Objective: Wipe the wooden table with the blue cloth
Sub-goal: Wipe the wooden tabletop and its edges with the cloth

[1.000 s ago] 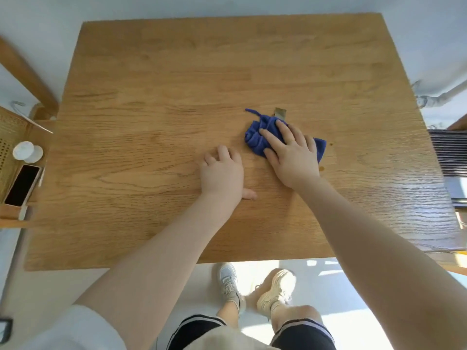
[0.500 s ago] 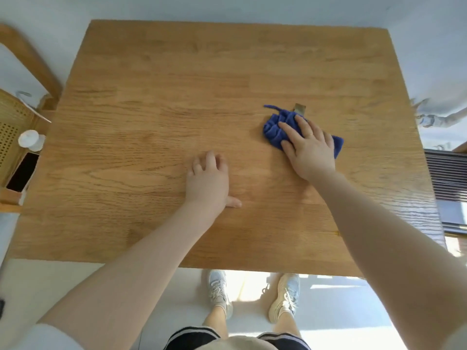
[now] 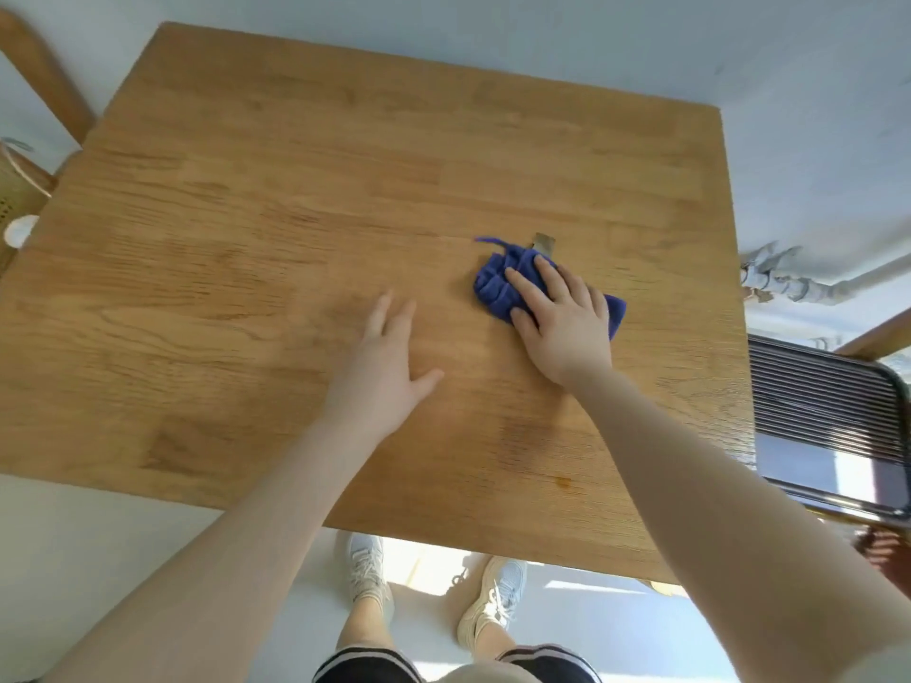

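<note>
The wooden table (image 3: 296, 199) fills most of the view. A crumpled blue cloth (image 3: 495, 283) lies right of its middle, with a tan label sticking out at its far edge. My right hand (image 3: 562, 317) presses flat on the cloth, fingers spread over it, covering its right part. My left hand (image 3: 384, 367) is to the left of the cloth, palm down over bare wood with fingers stretched out and slightly blurred; it holds nothing.
A small dark spot (image 3: 563, 481) marks the wood near the front edge. A slatted metal chair seat (image 3: 818, 416) stands at the table's right side. A woven chair (image 3: 19, 199) with a white object stands at the left. My feet show below the front edge.
My left hand's fingers have uncurled and stretched out flat, with motion blur. My right hand stays pressed on the cloth and has shifted little on the table. The camera view has tilted.
</note>
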{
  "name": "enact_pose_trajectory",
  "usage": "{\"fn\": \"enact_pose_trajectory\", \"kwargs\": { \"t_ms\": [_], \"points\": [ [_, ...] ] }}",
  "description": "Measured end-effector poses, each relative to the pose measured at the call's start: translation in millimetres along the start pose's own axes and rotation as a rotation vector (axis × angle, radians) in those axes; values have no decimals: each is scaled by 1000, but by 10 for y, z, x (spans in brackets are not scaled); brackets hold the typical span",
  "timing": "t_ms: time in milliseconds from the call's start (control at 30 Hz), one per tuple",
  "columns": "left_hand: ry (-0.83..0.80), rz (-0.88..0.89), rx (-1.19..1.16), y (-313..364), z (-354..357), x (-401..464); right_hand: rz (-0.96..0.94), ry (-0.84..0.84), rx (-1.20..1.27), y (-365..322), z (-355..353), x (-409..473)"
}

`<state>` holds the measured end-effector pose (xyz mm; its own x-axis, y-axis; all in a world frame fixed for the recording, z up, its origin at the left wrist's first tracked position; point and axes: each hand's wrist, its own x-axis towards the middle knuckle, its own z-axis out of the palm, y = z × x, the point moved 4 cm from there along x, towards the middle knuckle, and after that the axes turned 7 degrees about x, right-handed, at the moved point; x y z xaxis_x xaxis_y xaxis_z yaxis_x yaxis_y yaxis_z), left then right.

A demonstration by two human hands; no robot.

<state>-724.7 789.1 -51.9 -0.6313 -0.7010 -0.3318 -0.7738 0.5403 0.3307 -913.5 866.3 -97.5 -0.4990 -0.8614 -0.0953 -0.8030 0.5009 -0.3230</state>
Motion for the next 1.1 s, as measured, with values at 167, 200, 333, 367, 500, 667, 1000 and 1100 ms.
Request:
{"fn": "enact_pose_trajectory", "kwargs": {
  "t_ms": [167,200,333,367,500,667,1000,1100],
  "points": [
    [-126,31,170,414,383,-46,-80,33,-17,100,6,-498],
    [-149,67,236,487,458,-59,-121,29,-26,129,14,-705],
    [-144,67,363,609,549,-66,-298,-42,-58,253,3,-963],
    [-146,57,368,618,539,-63,-313,-51,-62,287,0,-882],
    [-170,31,366,631,537,-72,-153,17,-31,495,-161,-255],
    [-206,-4,397,664,536,-111,-111,44,-46,628,-211,-338],
    [-238,-33,555,820,534,-80,-176,16,46,911,-276,-537],
    [-237,48,565,883,530,-96,-100,-4,-1,1026,-291,-370]
  ]
}}
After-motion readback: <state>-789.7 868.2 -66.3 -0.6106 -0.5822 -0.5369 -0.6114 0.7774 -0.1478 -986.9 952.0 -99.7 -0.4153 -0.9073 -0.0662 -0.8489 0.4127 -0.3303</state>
